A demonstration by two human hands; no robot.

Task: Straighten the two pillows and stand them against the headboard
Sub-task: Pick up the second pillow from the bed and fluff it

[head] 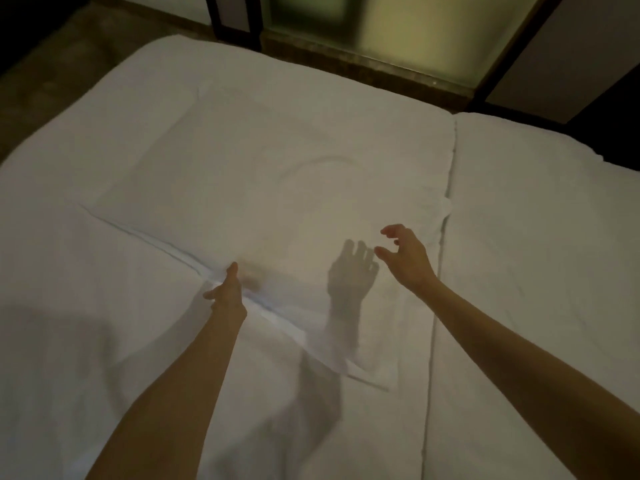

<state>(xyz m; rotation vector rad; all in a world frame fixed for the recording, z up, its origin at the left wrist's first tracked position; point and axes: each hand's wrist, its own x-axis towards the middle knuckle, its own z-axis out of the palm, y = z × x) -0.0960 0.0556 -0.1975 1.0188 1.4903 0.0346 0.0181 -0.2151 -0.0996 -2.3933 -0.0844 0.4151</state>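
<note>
Two white pillows [263, 174] [540, 237] lie flat, side by side.

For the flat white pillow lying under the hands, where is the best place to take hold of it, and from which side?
Probably by its near edge, coming in from the person's own side. The pillow lies flat on the bed, and that edge forms a raised seam that fingers can slip under. The left hand is already at it; the right hand hovers open above the near right part and could take the same edge further right.
</note>
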